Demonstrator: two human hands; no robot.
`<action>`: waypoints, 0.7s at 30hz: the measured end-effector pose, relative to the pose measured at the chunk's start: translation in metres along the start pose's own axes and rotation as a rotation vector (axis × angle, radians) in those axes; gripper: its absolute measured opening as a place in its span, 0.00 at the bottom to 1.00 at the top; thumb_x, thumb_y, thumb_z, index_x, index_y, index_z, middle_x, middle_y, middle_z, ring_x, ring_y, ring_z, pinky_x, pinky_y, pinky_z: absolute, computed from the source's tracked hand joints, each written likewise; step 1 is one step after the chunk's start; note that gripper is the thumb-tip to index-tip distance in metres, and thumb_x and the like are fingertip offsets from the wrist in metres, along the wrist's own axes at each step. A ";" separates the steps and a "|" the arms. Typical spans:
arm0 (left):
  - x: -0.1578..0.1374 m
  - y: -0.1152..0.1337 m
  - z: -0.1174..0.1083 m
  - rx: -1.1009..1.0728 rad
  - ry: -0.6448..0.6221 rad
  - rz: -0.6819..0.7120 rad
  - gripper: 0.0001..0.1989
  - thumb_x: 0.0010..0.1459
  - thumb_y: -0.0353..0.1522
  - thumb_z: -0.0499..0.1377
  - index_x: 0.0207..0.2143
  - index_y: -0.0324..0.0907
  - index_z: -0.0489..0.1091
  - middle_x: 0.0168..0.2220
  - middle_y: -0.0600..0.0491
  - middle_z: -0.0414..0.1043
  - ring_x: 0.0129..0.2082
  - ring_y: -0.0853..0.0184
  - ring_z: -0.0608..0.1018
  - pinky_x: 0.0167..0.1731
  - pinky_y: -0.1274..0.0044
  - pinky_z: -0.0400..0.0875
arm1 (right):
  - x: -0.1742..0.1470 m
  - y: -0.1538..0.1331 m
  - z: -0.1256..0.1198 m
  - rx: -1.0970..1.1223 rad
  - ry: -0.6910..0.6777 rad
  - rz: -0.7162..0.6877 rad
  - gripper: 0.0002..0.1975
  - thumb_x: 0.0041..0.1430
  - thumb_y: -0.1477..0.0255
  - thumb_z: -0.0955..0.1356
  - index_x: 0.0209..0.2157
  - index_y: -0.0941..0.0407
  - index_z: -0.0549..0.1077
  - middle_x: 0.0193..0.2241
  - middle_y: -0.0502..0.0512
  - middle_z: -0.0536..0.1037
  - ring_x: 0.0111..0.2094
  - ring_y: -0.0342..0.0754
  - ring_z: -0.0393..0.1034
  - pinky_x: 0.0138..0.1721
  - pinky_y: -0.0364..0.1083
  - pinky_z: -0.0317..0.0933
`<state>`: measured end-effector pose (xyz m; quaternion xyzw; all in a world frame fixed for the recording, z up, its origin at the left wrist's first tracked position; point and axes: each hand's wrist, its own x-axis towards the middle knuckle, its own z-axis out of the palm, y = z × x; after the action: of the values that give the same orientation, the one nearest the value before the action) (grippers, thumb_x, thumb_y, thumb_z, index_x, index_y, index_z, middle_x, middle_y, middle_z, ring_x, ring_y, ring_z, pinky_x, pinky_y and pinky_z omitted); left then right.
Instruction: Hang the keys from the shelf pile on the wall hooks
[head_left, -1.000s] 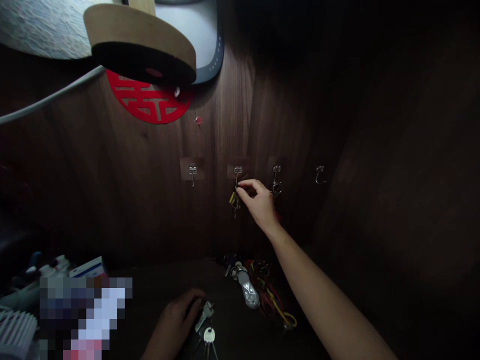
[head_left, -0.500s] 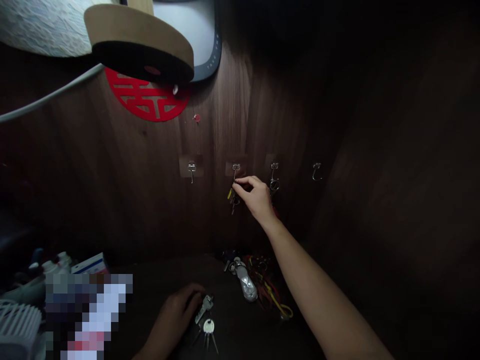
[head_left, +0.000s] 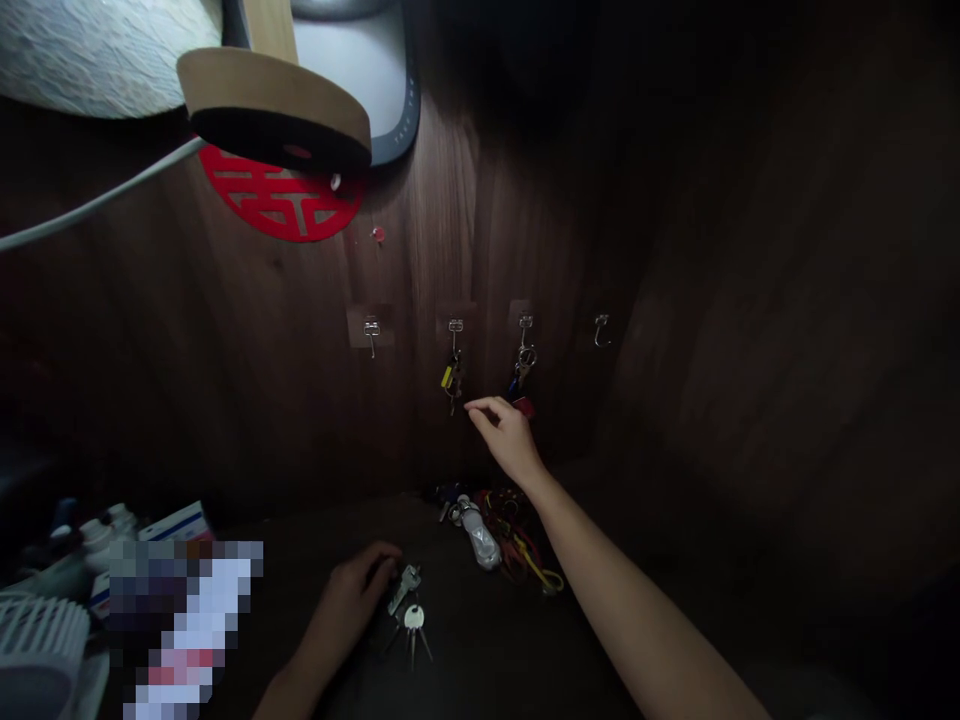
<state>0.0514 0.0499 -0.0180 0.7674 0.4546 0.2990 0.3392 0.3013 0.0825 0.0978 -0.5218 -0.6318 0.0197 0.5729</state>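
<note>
From my side I see the keys with a yellow tag [head_left: 452, 384], which hang on a hook [head_left: 456, 326] of the wall [head_left: 315, 400]. My right hand [head_left: 508, 433] is just beside them, loosely open and empty. My left hand [head_left: 358, 588] is at the desk [head_left: 480, 650], near the second bunch of keys [head_left: 414, 617]; its fingers are curled, and I cannot tell if they touch it. I judge both bunches light, hard, smooth and not fragile, but loose, so each should be pinched where the keys join together, not at one swinging key.
</note>
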 end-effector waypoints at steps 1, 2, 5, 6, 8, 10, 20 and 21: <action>0.000 -0.001 0.000 -0.004 0.006 -0.001 0.13 0.57 0.38 0.50 0.36 0.46 0.72 0.32 0.55 0.78 0.33 0.64 0.79 0.35 0.77 0.69 | -0.010 0.002 0.000 -0.012 -0.027 0.014 0.09 0.56 0.72 0.64 0.32 0.55 0.76 0.33 0.53 0.76 0.35 0.46 0.70 0.36 0.43 0.61; 0.000 -0.002 -0.001 -0.008 0.016 -0.002 0.13 0.56 0.38 0.50 0.36 0.46 0.72 0.32 0.55 0.78 0.33 0.64 0.79 0.35 0.77 0.69 | -0.020 0.004 0.001 -0.023 -0.058 0.028 0.09 0.57 0.72 0.63 0.32 0.55 0.76 0.33 0.53 0.76 0.35 0.46 0.70 0.35 0.43 0.60; 0.001 -0.007 -0.003 -0.020 0.057 -0.004 0.13 0.55 0.39 0.51 0.36 0.46 0.72 0.29 0.56 0.78 0.32 0.64 0.79 0.34 0.76 0.70 | -0.051 0.008 0.003 -0.052 -0.157 0.061 0.08 0.57 0.73 0.63 0.32 0.55 0.75 0.32 0.52 0.76 0.35 0.46 0.69 0.33 0.42 0.60; 0.001 -0.008 -0.004 -0.024 0.074 -0.005 0.13 0.55 0.39 0.51 0.36 0.46 0.72 0.28 0.56 0.77 0.30 0.64 0.79 0.33 0.76 0.70 | -0.062 0.009 0.004 -0.063 -0.190 0.062 0.08 0.58 0.74 0.63 0.33 0.54 0.75 0.32 0.52 0.76 0.36 0.46 0.69 0.34 0.43 0.60; 0.001 -0.011 -0.006 -0.032 0.099 -0.009 0.13 0.54 0.39 0.52 0.36 0.46 0.73 0.27 0.56 0.77 0.29 0.64 0.79 0.33 0.75 0.70 | -0.082 0.009 0.007 -0.097 -0.251 0.051 0.08 0.58 0.75 0.63 0.33 0.54 0.75 0.32 0.51 0.76 0.37 0.46 0.68 0.37 0.44 0.60; 0.001 -0.013 -0.007 -0.044 0.114 -0.014 0.13 0.54 0.40 0.52 0.36 0.46 0.73 0.27 0.56 0.77 0.28 0.64 0.79 0.32 0.75 0.70 | -0.101 0.007 0.012 -0.142 -0.302 0.034 0.08 0.58 0.76 0.64 0.33 0.53 0.74 0.33 0.51 0.76 0.38 0.47 0.68 0.41 0.46 0.60; 0.002 -0.027 -0.012 -0.085 0.264 -0.081 0.15 0.53 0.42 0.52 0.37 0.44 0.72 0.28 0.55 0.77 0.27 0.65 0.79 0.30 0.75 0.71 | -0.164 0.001 0.041 -0.256 -0.523 -0.133 0.08 0.59 0.78 0.64 0.35 0.53 0.73 0.34 0.52 0.75 0.39 0.47 0.67 0.43 0.48 0.59; 0.002 -0.027 -0.014 -0.088 0.288 -0.096 0.16 0.53 0.42 0.52 0.38 0.44 0.72 0.29 0.54 0.77 0.26 0.65 0.79 0.30 0.75 0.71 | -0.165 0.001 0.041 -0.258 -0.548 -0.144 0.08 0.59 0.78 0.64 0.36 0.53 0.73 0.34 0.52 0.75 0.39 0.47 0.67 0.43 0.48 0.60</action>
<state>0.0283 0.0645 -0.0310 0.6784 0.5213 0.4090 0.3175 0.2382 -0.0061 -0.0333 -0.5194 -0.7954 0.0386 0.3101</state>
